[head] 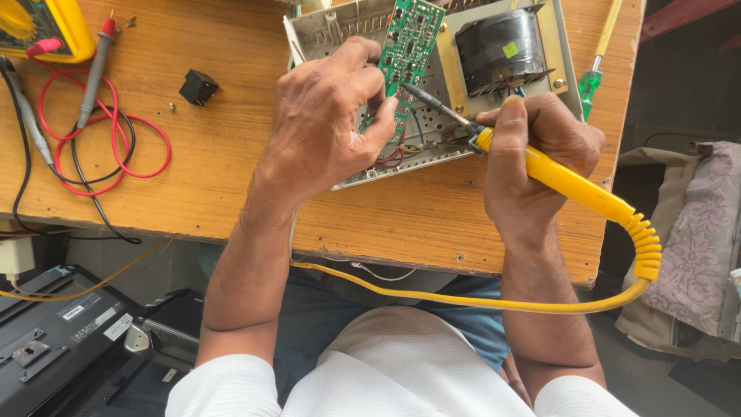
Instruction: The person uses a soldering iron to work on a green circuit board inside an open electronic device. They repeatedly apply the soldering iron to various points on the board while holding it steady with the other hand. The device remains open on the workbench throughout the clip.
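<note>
Fingers (370, 127) of the left hand (324, 123) are pinching the green circuit board (407, 42), standing tilted in the grey metal chassis (332, 31), while the right hand (532, 154) is gripping a yellow soldering iron (571, 185), its tip touching the board's lower part. Everything is resting on a worn wooden bench (224, 170), with a yellow multimeter (46, 23), red and black leads (100, 147), a small black relay (198, 86) and a green screwdriver (590, 81) lying around, dark equipment (54, 332) and draped cloth (706, 224) sitting below either side.

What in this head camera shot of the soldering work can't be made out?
- Lower green circuit board: hidden behind the left hand.
- Soldering iron tip contact: too small to tell.
- Yellow multimeter: cut by the top edge.
- Green-handled screwdriver: upper end cut by the top edge.
</note>
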### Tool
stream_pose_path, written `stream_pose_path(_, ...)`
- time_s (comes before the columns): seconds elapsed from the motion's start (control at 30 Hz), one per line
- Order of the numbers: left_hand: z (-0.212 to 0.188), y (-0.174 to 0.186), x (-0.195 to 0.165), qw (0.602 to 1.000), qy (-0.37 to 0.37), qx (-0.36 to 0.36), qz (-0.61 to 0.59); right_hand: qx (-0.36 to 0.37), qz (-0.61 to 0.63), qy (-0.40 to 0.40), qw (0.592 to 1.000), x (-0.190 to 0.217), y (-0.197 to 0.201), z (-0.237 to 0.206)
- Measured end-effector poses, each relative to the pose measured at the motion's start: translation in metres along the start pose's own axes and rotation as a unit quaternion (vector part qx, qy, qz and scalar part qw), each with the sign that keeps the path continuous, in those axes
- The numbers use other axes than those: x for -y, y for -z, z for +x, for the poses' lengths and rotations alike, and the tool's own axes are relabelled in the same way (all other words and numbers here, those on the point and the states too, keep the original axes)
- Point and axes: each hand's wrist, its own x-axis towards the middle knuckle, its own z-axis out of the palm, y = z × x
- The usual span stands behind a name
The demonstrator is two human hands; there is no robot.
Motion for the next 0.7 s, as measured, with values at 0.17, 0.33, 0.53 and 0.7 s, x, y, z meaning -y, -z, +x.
stream_pose_path(0.17,0.016,0.004,0.006,0.995,0.044,0.087,-0.005,-0.002,0.01,0.01,1.0,-0.003,0.0,0.002)
stream_pose_path(0.33,0.041,0.013,0.027,0.99,-0.018,0.126,-0.054,0.0,-0.016,0.005,1.0,-0.008,-0.001,0.006)
stream_pose_path(0.53,0.048,0.007,0.035,0.982,0.018,0.164,-0.094,-0.021,0.016,0.02,0.999,-0.022,-0.01,0.009)
stream_pose_path(0.7,0.049,0.003,0.043,0.985,0.052,0.146,-0.077,-0.033,0.006,0.038,0.999,-0.028,-0.014,0.008)
